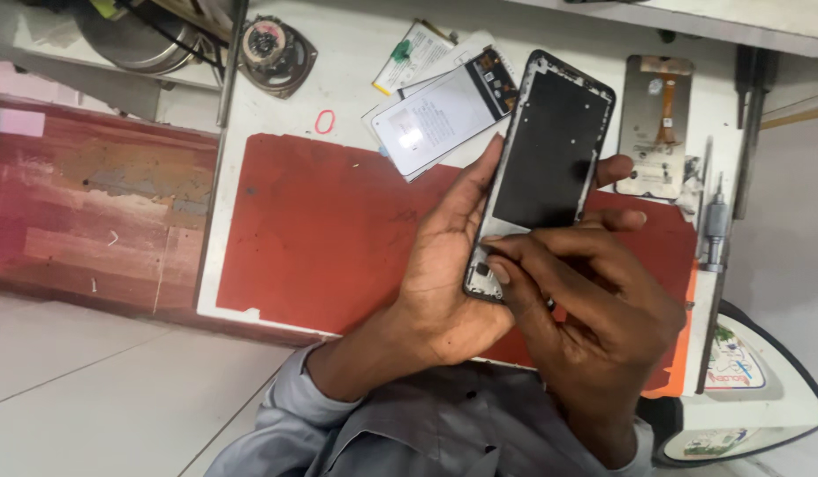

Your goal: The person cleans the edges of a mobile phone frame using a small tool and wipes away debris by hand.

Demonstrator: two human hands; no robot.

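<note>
Left hand [449, 265] grips the phone frame [546, 163] at frame centre; right hand [594, 309], fingers curled, pinches its lower edge.

Phone frame [550, 159] lower end hidden under right hand [594, 327] fingers; left hand [449, 265] covers its left edge; label print illegible

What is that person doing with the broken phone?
A person holds an opened phone frame over a red mat. The left hand cradles it from the side, while the right hand presses its fingertips at the frame's lower end. On the white table lie a detached back panel, a loose screen part with an orange ribbon cable, and a small screwdriver.
</note>
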